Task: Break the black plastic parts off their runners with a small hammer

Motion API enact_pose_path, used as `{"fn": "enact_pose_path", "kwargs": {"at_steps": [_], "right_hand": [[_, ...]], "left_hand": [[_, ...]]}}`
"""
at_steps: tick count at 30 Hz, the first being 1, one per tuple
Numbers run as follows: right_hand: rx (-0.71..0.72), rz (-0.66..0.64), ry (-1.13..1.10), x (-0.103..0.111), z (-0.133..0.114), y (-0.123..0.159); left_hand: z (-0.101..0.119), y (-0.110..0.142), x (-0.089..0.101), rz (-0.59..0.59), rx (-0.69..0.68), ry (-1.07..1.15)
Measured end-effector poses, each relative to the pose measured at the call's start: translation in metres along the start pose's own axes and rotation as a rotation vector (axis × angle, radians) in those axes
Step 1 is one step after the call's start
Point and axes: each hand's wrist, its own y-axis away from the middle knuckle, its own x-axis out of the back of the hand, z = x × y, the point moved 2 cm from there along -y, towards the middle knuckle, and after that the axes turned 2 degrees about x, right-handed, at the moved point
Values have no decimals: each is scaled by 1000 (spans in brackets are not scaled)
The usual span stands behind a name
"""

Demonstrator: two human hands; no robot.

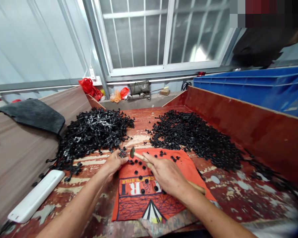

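left hand (115,162): pinching black part (122,153); right hand (166,172): gripping hammer (140,157) handle; black studs (146,181) dot orange cloth (187,168)

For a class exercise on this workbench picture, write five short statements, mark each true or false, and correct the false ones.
1. The right hand grips a hammer by its wooden handle. True.

2. The printed cloth is green. False: the cloth is orange-red, with lettering on it.

3. Two heaps of black parts lie on the tabletop, a left heap and a right heap. True.

4. The left hand rests on the white oblong object. False: the left hand has a small black part at its fingertips; the white oblong object lies apart from it.

5. A blue crate stands beyond the right-hand side board. True.
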Motion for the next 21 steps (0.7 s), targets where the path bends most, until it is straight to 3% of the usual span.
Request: {"fn": "enact_pose_path", "kwargs": {"at_steps": [3, 7, 11, 15, 21], "right_hand": [[10, 89, -53, 2, -3, 2], [34, -38, 49, 0, -10, 2], [15, 16, 26, 2, -11, -1], [8, -63, 68, -3, -10, -2], [-52, 33, -132, 7, -4, 4]], "left_hand": [[1, 0, -1, -10, 19, 4], [0, -1, 0, -19, 16, 26], [-4, -3, 2, -36, 4, 35], [-3, -2, 1, -4, 7, 12], [0, 0, 0, 46, 25, -1]]}}
